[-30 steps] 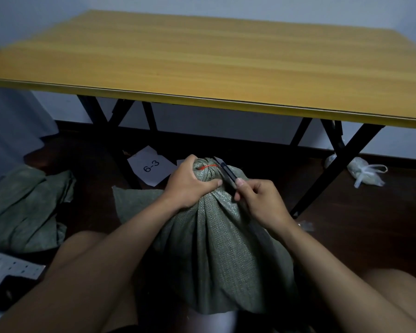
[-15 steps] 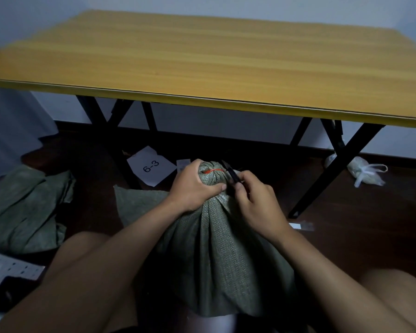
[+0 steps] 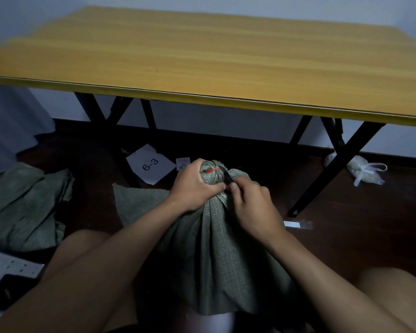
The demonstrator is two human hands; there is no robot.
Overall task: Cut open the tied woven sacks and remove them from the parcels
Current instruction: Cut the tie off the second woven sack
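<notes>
Where the floor darkens at the far left, a loose heap of green woven sacks (image 3: 22,207) lies crumpled, with a white perforated panel (image 3: 7,269) at the frame's lower-left edge just below it. Further right, under the yellow wooden table (image 3: 202,61) on its black crossed legs, a white sheet marked "6-3" (image 3: 150,164) rests flat on the floor, with a small white label (image 3: 183,163) just beside it. In the centre, the tied green woven sack (image 3: 221,248) stands upright between the person's bare knees, its neck gathered into a bunch bound by an orange tie (image 3: 210,170). The left hand (image 3: 193,187) is clenched around that neck just below the tie, fingers wrapped round the bunched cloth. Right of it, the right hand (image 3: 252,205) grasps a dark-handled cutter (image 3: 229,177), thumb laid along it, with the tip set against the right side of the neck at the tie. Near the right forearm a small white strip (image 3: 296,224) lies on the floor, and farther right, beside the table leg, sits a knotted clear plastic bag (image 3: 363,170).
</notes>
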